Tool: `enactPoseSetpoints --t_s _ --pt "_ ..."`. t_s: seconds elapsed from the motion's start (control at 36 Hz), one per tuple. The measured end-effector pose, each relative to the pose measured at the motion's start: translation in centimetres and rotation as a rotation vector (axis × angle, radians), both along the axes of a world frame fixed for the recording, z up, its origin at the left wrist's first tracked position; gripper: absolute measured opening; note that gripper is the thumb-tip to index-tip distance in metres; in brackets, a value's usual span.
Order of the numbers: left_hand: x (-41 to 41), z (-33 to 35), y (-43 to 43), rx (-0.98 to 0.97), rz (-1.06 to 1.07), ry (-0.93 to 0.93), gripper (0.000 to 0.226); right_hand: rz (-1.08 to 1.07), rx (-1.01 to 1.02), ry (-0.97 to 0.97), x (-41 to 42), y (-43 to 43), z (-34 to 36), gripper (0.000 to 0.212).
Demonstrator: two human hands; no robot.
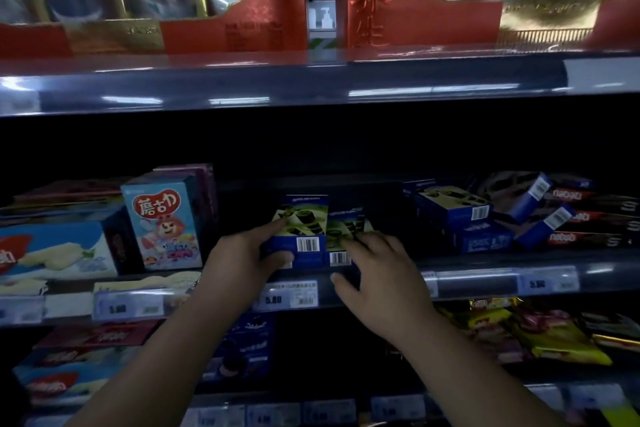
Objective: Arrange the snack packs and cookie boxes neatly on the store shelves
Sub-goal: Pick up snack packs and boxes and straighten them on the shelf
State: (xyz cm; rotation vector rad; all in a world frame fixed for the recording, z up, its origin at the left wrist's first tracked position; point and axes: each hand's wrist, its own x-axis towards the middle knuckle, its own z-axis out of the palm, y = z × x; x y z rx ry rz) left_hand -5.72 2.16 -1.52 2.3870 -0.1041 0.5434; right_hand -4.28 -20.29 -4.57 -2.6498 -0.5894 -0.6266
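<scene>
Two blue-and-green cookie boxes stand side by side at the front of the middle shelf (485, 282). My left hand (242, 262) grips the left box (304, 225), thumb on its front, fingers along its left side. My right hand (377, 274) holds the right box (346, 230), fingers spread over its front and thumb under its lower edge. More of the same blue boxes (453, 210) lie stacked and tilted to the right.
A light-blue cartoon snack box (162, 225) stands to the left, beside a flat blue-and-white box (59, 250). Dark wafer packs (585, 218) fill the right end. Red gift boxes (242, 21) sit on the shelf above. Snack bags (540, 333) lie on the lower shelf.
</scene>
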Motion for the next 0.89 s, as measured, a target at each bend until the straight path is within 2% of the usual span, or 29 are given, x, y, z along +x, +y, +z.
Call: enactPoseSetpoints --t_s 0.22,0.33,0.5,0.64,0.75,0.89 --pt "-0.4 -0.1 -0.5 -0.012 0.054 -0.028 0.06 0.057 -0.012 -0.022 0.1 -0.7 -0.5 0.059" --pt "-0.5 0.2 -1.0 0.106 0.076 -0.055 0.066 0.093 0.002 -0.028 0.3 -1.3 -0.2 0.057" --pt "0.0 0.8 -4.2 0.315 0.049 -0.292 0.068 0.039 0.058 -0.085 0.7 -4.5 0.2 0.065" --pt "0.6 1.7 -10.6 0.341 -0.047 -0.43 0.064 -0.139 0.116 -0.123 2.5 -9.8 1.0 0.068" --pt "1.8 1.4 -15.7 0.387 -0.105 -0.387 0.063 -0.297 0.125 -0.168 4.6 -13.9 1.5 0.068" --pt "3.7 0.7 -20.9 0.227 -0.224 -0.238 0.06 -0.311 -0.103 -0.02 6.3 -16.5 1.8 0.079"
